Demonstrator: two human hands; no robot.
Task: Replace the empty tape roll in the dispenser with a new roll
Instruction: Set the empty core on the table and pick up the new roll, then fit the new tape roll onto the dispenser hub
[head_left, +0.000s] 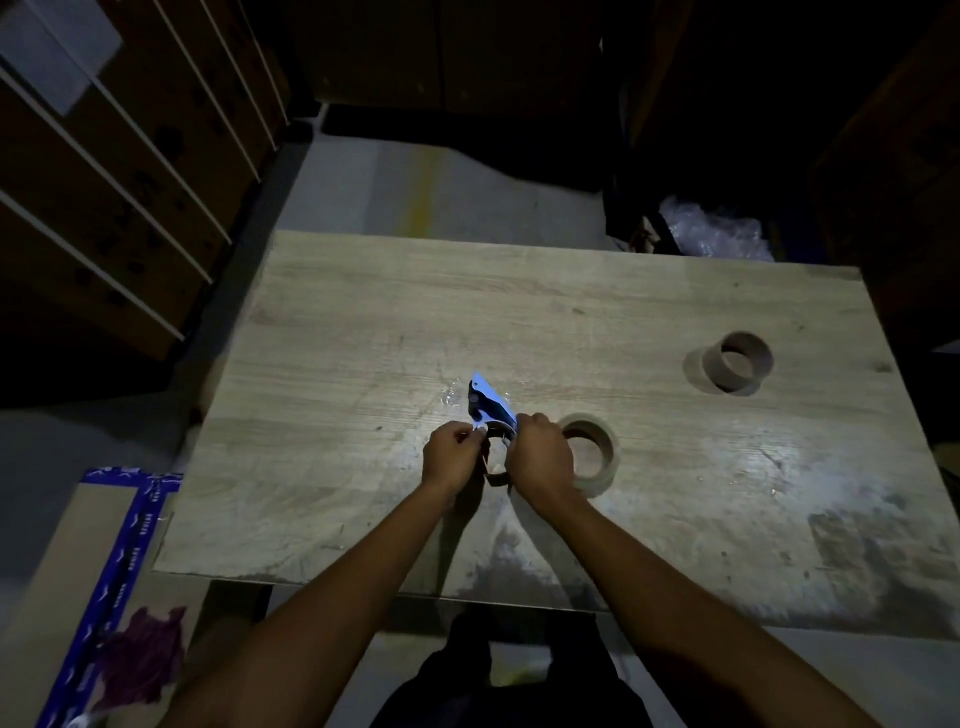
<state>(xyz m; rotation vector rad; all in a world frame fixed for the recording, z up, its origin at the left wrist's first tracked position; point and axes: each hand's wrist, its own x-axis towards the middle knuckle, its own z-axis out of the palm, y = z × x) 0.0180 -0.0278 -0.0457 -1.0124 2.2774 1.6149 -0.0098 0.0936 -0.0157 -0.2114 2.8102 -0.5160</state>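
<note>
Nothing legible anywhere here. The blue tape strip running along the cardboard box at lower left carries a repeating white print, but it's too blurred and small to read. The stacked cartons on the left show dark printed marks on their sides, and those are smudges at this light, no letters or numbers to make out. A pale label patch sits on the top carton, blank as far as can be told. The wooden surface bears no writing, and neither the brown core nor the tape roll shows any brand or number.
</note>
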